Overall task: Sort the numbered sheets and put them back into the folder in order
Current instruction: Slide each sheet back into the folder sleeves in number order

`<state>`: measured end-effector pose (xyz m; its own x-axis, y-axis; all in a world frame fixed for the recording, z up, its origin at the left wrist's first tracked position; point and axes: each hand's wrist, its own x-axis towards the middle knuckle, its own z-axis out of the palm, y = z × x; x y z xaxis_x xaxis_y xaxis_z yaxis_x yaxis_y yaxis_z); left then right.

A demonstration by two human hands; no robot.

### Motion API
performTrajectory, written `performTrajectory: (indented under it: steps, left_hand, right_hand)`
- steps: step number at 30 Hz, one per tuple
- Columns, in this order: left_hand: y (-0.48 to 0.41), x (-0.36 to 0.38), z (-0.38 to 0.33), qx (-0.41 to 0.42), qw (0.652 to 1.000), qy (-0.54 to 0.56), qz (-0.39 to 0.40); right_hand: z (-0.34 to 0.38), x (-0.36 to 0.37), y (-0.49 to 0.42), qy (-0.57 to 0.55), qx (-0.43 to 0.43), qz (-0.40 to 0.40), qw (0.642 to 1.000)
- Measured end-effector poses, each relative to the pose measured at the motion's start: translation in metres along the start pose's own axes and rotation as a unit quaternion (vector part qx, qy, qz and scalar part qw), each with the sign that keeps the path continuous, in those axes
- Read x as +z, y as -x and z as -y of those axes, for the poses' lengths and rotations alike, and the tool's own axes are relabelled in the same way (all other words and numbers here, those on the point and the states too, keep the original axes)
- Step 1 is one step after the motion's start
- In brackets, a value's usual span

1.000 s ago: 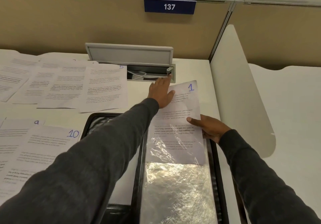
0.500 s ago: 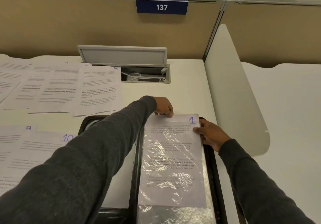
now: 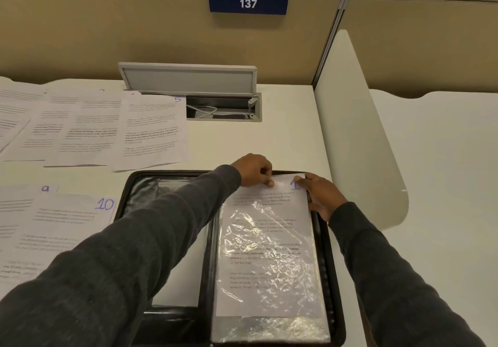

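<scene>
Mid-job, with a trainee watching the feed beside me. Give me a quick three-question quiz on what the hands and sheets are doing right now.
1. What does the left hand pinch? A) the top edge of the white printed sheet in the open black folder; B) the white cable; C) the blue sign.
2. True or false: the right hand rests flat on the desk.
3. Fill in: the white sheet beside the folder's left edge bears the blue handwritten number ___.
Key: 1 A; 2 false, it holds the same sheet's upper right corner; 3 is 10.
</scene>
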<state>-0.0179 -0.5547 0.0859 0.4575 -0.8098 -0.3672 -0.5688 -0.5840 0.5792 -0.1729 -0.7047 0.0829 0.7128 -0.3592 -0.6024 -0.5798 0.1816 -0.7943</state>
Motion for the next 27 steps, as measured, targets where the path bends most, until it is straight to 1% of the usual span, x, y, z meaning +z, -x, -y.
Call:
performTrajectory:
  steps: [9, 13, 16, 19, 24, 27]
  left_hand:
    - [0.013, 0.01, -0.001, -0.005, 0.999, 0.033, -0.035]
    - [0.018, 0.017, -0.002, -0.025, 0.996, 0.054, -0.072]
    - [0.022, 0.017, -0.004, -0.04, 0.994, 0.073, -0.067]
    - [0.028, 0.016, -0.005, -0.041, 0.994, 0.075, -0.069]
    - [0.036, 0.013, -0.006, -0.034, 0.99, 0.079, -0.114]
    - [0.043, 0.009, -0.007, -0.036, 0.982, 0.138, -0.121]
  right_hand:
    - [-0.017, -0.007, 0.027, -0.015, 0.05, 0.035, 0.998]
    - [-0.029, -0.005, 0.039, -0.014, 0.071, 0.043, 0.996]
    - [-0.035, -0.001, 0.047, -0.007, 0.078, 0.053, 0.996]
    - [-0.036, 0.001, 0.052, 0.009, 0.079, 0.061, 0.995]
    - [-0.03, 0.007, 0.06, 0.033, 0.058, 0.074, 0.995]
    - [-0.026, 0.012, 0.065, 0.038, 0.048, 0.083, 0.995]
